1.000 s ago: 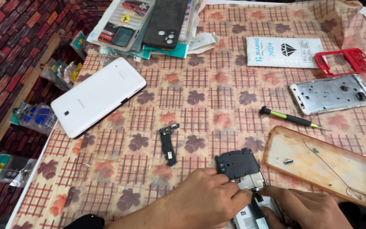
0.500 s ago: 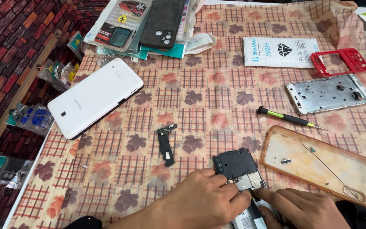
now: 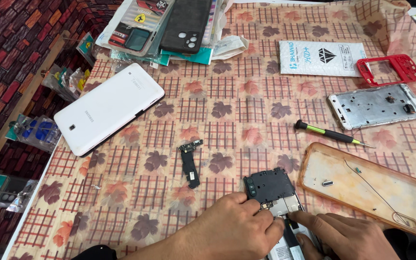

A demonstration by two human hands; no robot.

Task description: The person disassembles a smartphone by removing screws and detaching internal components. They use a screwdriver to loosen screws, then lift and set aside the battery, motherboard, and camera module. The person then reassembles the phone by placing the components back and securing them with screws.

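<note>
Bare fingertips of both hands meet on the opened phone (image 3: 276, 202) at six o'clock on the table. The left hand (image 3: 237, 228) lies curled over the phone's lower half, fingers bent and pressing near the small connector below the black inner cover; the right hand (image 3: 350, 236) comes in from five o'clock, forefinger stretched flat along the phone's edge. Neither hand grips anything I can make out; both press and steady. Compared with a second ago the hands have slid a little lower and the black cover shows more fully, so the work seems to have settled on that connector area.

Just at eleven o'clock from the phone lies a small black flex board (image 3: 189, 162), apart from it. At three o'clock sits an orange-rimmed clear case (image 3: 362, 188) with a tiny loose part inside. Beyond, a green-handled screwdriver (image 3: 331, 134), a bare metal phone frame (image 3: 376, 105), a red frame (image 3: 393, 69). At ten o'clock, well apart, a white tablet (image 3: 108, 107) lies face down on the leaf-patterned cloth (image 3: 227, 91).
</note>
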